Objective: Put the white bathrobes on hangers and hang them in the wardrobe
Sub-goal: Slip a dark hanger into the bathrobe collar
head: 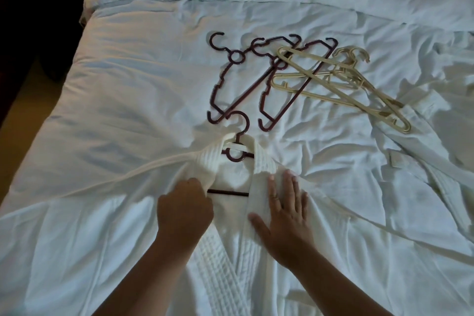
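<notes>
A white bed [128, 84] with a rumpled duvet fills the view. A white robe [218, 264] lies face up on its near part, collar pointing away, front open. A second robe [423, 174] lies crumpled at the right edge of the bed.

Two dark hangers [256, 81] lie side by side just past the near robe's collar. Several beige hangers [341, 69] are piled to their right, overlapping them and reaching onto the second robe. A third dark hanger [228, 192] sits inside the near robe, its hook sticking out at the neck and its bar showing across the open front.

The left hand [184, 208] is curled, gripping the robe's left front edge by the bar. The right hand [284, 208] lies flat, fingers straight, pressing the right lapel.
</notes>
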The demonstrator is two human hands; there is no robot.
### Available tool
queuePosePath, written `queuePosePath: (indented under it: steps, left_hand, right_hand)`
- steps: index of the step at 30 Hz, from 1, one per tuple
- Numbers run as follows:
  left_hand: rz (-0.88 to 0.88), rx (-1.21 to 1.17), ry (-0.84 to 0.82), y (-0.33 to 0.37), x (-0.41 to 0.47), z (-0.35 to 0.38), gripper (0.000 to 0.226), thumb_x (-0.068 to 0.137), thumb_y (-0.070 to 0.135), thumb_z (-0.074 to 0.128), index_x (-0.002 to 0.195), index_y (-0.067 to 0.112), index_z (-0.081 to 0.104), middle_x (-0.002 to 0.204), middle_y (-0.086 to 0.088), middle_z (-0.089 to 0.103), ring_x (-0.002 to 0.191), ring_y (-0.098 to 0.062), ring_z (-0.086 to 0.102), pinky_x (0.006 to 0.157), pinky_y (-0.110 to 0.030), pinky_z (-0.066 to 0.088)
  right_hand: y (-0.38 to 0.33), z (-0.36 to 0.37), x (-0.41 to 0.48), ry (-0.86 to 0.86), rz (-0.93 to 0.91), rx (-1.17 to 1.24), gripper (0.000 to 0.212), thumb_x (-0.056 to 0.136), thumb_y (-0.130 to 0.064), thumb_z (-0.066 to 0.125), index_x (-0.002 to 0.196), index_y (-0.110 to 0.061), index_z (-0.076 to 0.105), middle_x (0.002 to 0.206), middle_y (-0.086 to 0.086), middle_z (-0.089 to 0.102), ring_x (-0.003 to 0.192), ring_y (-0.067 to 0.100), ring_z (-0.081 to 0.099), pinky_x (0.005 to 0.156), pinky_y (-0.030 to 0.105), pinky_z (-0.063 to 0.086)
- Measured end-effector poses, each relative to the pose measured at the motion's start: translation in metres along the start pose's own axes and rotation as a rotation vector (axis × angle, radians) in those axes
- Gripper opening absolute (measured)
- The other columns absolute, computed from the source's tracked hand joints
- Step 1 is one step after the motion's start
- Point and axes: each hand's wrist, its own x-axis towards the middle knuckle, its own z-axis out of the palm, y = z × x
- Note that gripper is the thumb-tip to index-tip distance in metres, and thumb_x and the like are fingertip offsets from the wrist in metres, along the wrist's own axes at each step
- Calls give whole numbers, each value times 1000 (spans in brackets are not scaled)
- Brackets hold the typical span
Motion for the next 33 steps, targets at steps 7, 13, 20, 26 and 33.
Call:
queuePosePath:
  steps: [7, 13, 20, 26, 33]
  left_hand:
    - [255, -238, -149, 31, 16, 15, 32, 98, 49, 41, 96, 19, 51, 107, -7, 57, 101, -28, 60, 84, -37, 49]
    - [390, -259, -170, 10, 20, 23, 50, 91, 46, 11, 93, 14, 49, 94, -7, 51, 91, -33, 58, 77, -42, 46]
    - [488, -187, 22, -13, -78, 41, 59, 96, 48, 42, 138, 8, 51, 141, -16, 50, 127, -32, 51, 105, -42, 41]
    - [368, -294, 126, -45, -160, 67, 64, 98, 46, 41, 145, 3, 47, 155, -18, 37, 143, -34, 38, 109, -50, 38]
    - [265, -223, 49, -59, -202, 64, 58, 103, 49, 17, 141, 16, 45, 147, -14, 50, 133, -30, 51, 109, -39, 26]
  right_hand:
    - [5, 8, 2, -112, -55, -24, 85, 91, -79, 23, 151, -43, -27, 156, 0, -43, 144, 18, -40, 118, 44, -19]
    - [10, 4, 12, -254, -51, 22, 86, 89, -80, 23, 147, -47, -31, 150, -4, -51, 139, 15, -46, 119, 48, -21]
    - [1, 12, -18, -80, -32, 9, 84, 93, -75, 23, 151, -41, -27, 155, -2, -44, 144, 18, -39, 120, 44, -20]
    - [-9, 34, -90, 84, -71, 45, 63, 92, -61, 41, 151, -40, 35, 160, 13, 26, 143, 30, 31, 115, 47, 30]
    - [-36, 33, -166, -47, 16, 322, 64, 84, -84, 25, 97, -30, 56, 95, -13, 52, 85, 13, 61, 76, 31, 49]
